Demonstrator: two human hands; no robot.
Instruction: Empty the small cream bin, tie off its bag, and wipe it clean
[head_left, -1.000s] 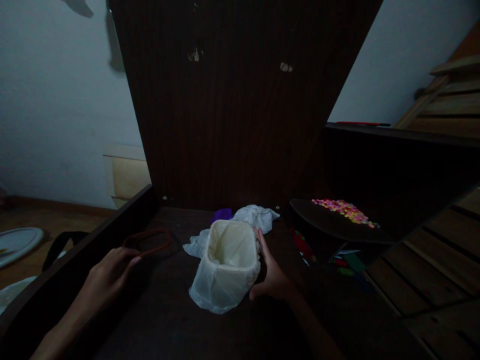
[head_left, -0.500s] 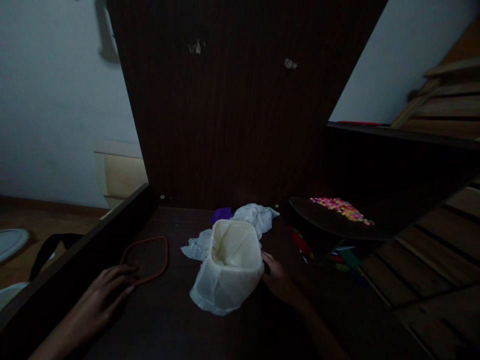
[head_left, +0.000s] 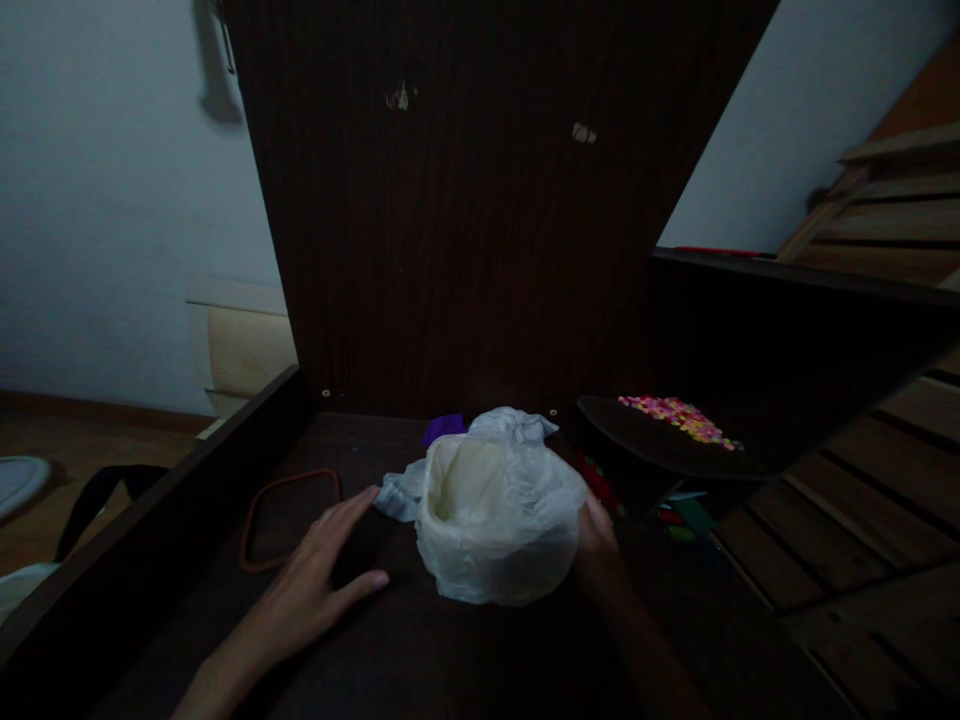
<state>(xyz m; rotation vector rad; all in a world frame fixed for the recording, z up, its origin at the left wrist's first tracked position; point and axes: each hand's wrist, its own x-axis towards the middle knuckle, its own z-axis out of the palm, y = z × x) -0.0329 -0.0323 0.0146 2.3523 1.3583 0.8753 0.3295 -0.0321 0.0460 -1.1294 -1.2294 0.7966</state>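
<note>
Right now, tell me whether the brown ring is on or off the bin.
Off: the brown ring lies on the dark surface, apart from the lined bin.

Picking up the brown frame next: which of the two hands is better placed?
Left, I'd say. The left hand is open and empty, right beside the frame. The right hand is right of the bag-covered container, which sits between it and the frame.

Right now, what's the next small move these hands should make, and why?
I'd probably bring the left hand in to steady the bin: it is open and holds nothing, while the right hand is at the bag bunched over the bin's right side.
</note>
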